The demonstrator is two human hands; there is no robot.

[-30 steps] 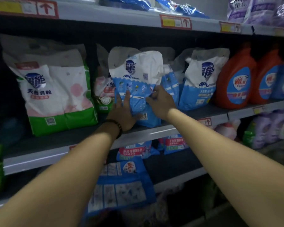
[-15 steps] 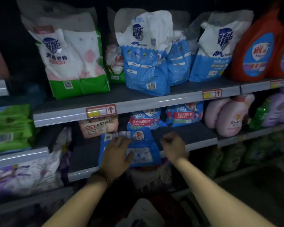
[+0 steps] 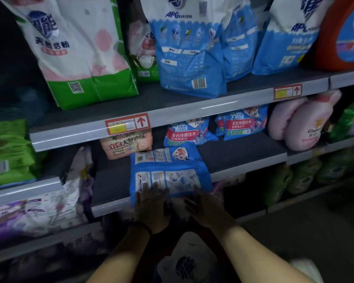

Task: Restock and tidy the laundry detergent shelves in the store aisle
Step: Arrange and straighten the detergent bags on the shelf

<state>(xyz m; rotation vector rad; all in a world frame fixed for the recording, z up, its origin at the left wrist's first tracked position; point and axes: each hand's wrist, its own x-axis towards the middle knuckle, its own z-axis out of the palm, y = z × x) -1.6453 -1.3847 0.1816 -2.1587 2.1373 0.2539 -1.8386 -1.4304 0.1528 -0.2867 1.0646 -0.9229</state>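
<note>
A blue detergent bag [image 3: 168, 170] lies flat on the lower shelf [image 3: 243, 166], its near end hanging over the shelf rim. My left hand [image 3: 151, 203] rests on the bag's near left edge with fingers spread and straight. My right hand [image 3: 202, 207] is at the near right corner; its fingers are dark and blurred, so its grip is unclear. Behind the bag stand small blue packets [image 3: 186, 133] and a pink packet [image 3: 127, 144]. On the upper shelf [image 3: 192, 111] a blue-and-white bag [image 3: 188, 58] stands upright.
A green-and-white bag [image 3: 80, 58] and an orange bottle [image 3: 343, 37] stand on the upper shelf. Pink bottles [image 3: 307, 123] sit to the right, green packs [image 3: 8, 150] and purple bags [image 3: 29, 211] to the left. A white bag [image 3: 188, 260] is below, between my arms.
Both hands left the upright blue-and-white bag on the upper shelf and dropped to the flat blue bag on the lower shelf. The view tilted down and moved closer.
</note>
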